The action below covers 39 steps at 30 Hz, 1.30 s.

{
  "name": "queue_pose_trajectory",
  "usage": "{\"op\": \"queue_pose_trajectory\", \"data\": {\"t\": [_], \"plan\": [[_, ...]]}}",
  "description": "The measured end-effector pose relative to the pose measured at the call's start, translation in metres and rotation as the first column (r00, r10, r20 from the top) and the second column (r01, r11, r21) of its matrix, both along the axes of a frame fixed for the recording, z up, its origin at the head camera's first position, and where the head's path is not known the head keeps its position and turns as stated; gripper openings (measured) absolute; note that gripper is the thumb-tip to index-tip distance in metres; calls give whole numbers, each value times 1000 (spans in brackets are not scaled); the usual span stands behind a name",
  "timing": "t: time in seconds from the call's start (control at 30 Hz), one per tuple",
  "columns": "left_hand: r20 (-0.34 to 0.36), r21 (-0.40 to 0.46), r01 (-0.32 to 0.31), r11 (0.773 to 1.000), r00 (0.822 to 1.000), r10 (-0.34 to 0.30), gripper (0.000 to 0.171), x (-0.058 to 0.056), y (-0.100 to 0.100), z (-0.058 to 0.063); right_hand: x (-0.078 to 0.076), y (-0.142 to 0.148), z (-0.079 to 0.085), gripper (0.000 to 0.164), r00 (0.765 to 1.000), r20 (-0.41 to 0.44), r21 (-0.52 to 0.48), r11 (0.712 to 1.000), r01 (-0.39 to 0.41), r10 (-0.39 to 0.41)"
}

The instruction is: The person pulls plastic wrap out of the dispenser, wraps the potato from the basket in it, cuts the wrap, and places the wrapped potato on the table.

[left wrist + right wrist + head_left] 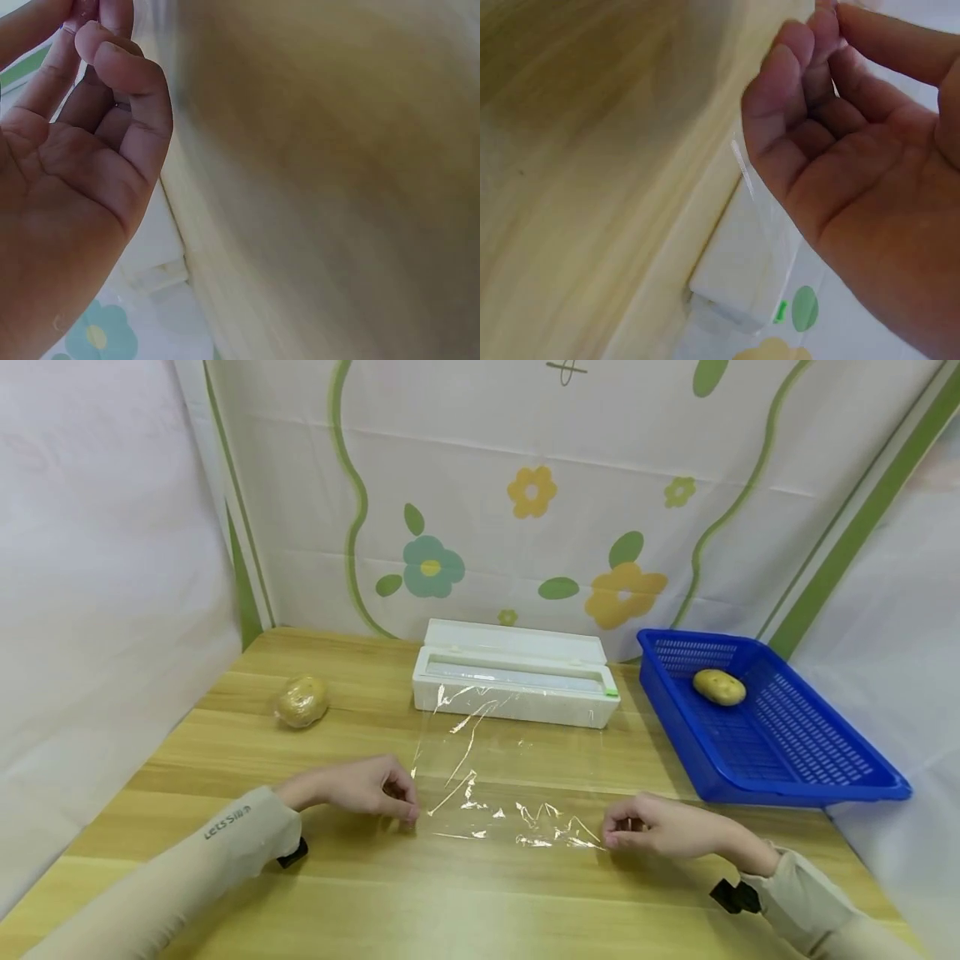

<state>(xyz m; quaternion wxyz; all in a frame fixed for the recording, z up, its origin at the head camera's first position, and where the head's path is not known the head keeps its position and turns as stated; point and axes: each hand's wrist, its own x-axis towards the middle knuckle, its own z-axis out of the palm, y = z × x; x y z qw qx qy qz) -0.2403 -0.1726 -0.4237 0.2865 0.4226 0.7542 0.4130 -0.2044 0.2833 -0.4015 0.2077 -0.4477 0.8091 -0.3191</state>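
A sheet of clear plastic wrap (495, 793) stretches toward me from a white wrap dispenser box (517, 706) whose lid stands raised at the back. My left hand (367, 787) pinches the near left corner of the sheet between thumb and fingertips. At the near right corner, my right hand (667, 827) pinches the sheet the same way. Both wrist views show the thumb meeting the fingertips, the other fingers curled; the film itself hardly shows there. In the right wrist view the dispenser box (742, 255) lies beyond the hand.
A potato wrapped in film (302, 701) sits on the wooden table (360, 893) at the left. To the right stands a blue plastic basket (705, 760) with one bare potato (719, 687) inside. A flower-patterned cloth (480, 485) hangs behind the table.
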Motion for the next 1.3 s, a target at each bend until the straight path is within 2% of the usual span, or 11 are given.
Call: {"op": "queue_pose_trajectory", "data": {"t": [0.17,0.33,0.47,0.6,0.67,0.8,1.0,1.13,1.3], "plan": [[-31,-19,-41,999,999,40,17,-1,1,-2,0,-1,-2,11,997,-32,-50,997,63,-64],[-5,-48,-128,991,992,128,19,0,1,-4,2,-1,-3,9,999,-21,-63,997,45,-46],[11,-49,-175,983,984,176,13,2,1,-6,3,-2,-6,8,999,-15,-48,998,32,-33],[-38,-28,-165,986,986,164,4,3,1,-7,3,-2,-11,10,999,-32,-30,999,14,-15],[-79,-20,-158,987,985,156,7,5,1,-7,3,-2,-13,11,999,-45,-27,1000,-7,6],[-116,-24,-164,986,980,160,10,7,2,-7,3,-5,-15,14,997,-66,-31,999,-45,43],[-135,-48,-166,985,978,158,12,5,0,-10,5,-7,-15,16,995,-84,-33,998,-53,50],[-129,-49,-164,985,979,157,12,5,-1,-11,6,-6,-17,14,997,-78,-24,999,-24,22],[-122,-50,-167,985,980,160,13,6,-2,-11,7,-8,-21,20,997,-43,-5,998,65,-65]]}}
